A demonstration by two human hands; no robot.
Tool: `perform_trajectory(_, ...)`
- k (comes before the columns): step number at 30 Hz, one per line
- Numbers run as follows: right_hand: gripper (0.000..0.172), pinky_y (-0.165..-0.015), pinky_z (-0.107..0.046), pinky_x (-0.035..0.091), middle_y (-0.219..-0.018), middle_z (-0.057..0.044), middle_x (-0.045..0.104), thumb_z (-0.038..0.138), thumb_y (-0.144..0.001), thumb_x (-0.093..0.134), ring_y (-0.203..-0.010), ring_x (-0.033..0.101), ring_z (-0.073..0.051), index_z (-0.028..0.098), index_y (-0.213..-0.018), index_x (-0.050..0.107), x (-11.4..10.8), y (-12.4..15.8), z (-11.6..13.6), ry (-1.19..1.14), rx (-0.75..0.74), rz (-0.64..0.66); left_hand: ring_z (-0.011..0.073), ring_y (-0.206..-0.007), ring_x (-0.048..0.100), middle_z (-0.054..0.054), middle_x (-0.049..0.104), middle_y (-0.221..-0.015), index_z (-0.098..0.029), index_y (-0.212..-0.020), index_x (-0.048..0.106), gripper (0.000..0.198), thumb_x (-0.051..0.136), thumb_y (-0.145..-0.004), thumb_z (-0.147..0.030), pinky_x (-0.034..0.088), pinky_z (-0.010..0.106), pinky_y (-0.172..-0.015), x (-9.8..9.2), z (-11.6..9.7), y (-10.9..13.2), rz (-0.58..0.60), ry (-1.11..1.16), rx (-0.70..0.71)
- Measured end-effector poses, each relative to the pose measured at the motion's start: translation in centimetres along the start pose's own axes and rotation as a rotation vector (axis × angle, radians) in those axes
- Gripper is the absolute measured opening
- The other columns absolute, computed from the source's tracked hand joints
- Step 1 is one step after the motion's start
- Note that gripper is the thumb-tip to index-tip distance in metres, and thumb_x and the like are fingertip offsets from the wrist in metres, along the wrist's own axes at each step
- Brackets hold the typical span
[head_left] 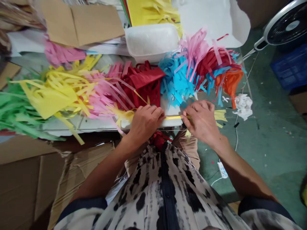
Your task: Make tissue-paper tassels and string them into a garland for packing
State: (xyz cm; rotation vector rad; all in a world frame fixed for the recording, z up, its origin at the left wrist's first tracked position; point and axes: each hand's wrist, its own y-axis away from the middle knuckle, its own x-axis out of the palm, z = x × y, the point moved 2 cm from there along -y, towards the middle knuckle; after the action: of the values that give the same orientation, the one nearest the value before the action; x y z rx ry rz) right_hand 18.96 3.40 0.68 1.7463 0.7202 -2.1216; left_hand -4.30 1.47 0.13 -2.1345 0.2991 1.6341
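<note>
A yellow tissue-paper tassel (173, 117) runs between my two hands at the table's near edge, its middle drawn into a narrow twisted strip. My left hand (146, 123) is closed on the strip's left part, and cut yellow fringe spreads out beyond it. Closed on the right part is my right hand (201, 121), with more yellow fringe showing past the wrist side. Just behind the hands lie dark red fringed paper (146, 80) and blue fringed paper (176, 80). The fingertips are partly hidden.
Pink (103, 95), yellow (57, 92) and green fringed paper (16, 108) lie along the left. A clear plastic box (152, 40) and cardboard (83, 24) stand behind. Orange fringe (230, 81), crumpled white paper (242, 106) and a fan (287, 27) are at right.
</note>
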Motion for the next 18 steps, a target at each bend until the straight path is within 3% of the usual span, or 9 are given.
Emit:
perform_trajectory(5, 0.013, -0.100, -0.049, 0.036, -0.101, -0.007, 0.067, 0.032, -0.102, 0.052, -0.111, 0.056, -0.031, 0.024, -0.101, 0.062, 0.1, 0.7, -0.9, -0.027, 0.054, -0.044, 0.0210, -0.089, 0.062, 0.009, 0.073, -0.100, -0.018, -0.105, 0.072, 0.027, 0.048, -0.109, -0.030, 0.047, 0.035, -0.081, -0.4, 2.6, 0.1, 0.028, 0.160, 0.222)
perform_trajectory(8, 0.018, -0.106, -0.053, 0.035, -0.104, -0.006, 0.070, 0.027, -0.100, 0.055, -0.114, 0.057, -0.031, 0.026, -0.114, 0.066, 0.2, 0.9, -1.0, -0.044, 0.045, -0.076, 0.0198, -0.091, 0.061, 0.009, 0.073, -0.106, -0.021, -0.119, 0.072, 0.028, 0.047, -0.108, -0.021, 0.050, 0.034, -0.083, -0.9, 3.1, 0.2, 0.039, 0.161, 0.304)
perform_trajectory(11, 0.033, -0.119, -0.058, 0.025, -0.115, -0.001, 0.074, 0.019, -0.098, 0.058, -0.125, 0.057, -0.029, 0.034, -0.126, 0.067, 0.3, 1.0, -0.3, -0.028, -0.105, -0.108, 0.0205, -0.091, 0.060, 0.009, 0.073, -0.112, -0.025, -0.131, 0.070, 0.034, 0.046, -0.107, -0.016, 0.051, 0.035, -0.080, -1.2, 2.0, 0.8, 0.052, 0.063, 0.341)
perform_trajectory(14, 0.035, -0.124, -0.058, 0.022, -0.119, 0.001, 0.077, 0.016, -0.098, 0.059, -0.128, 0.058, -0.028, 0.032, -0.128, 0.067, 0.2, 1.7, 1.1, -0.007, -0.244, -0.142, 0.0221, -0.093, 0.062, 0.010, 0.073, -0.108, -0.020, -0.128, 0.071, 0.032, 0.049, -0.105, -0.015, 0.053, 0.035, -0.077, -1.0, -0.1, 2.0, 0.024, 0.032, 0.272)
perform_trajectory(18, 0.028, -0.127, -0.061, 0.021, -0.122, -0.007, 0.076, 0.027, -0.101, 0.058, -0.130, 0.059, -0.031, 0.026, -0.127, 0.068, 0.2, 3.0, 3.3, -0.002, -0.238, -0.099, 0.0230, -0.096, 0.065, 0.011, 0.073, -0.107, -0.014, -0.129, 0.069, 0.035, 0.049, -0.100, -0.009, 0.056, 0.035, -0.082, -0.7, -2.6, 4.1, -0.037, 0.123, 0.205)
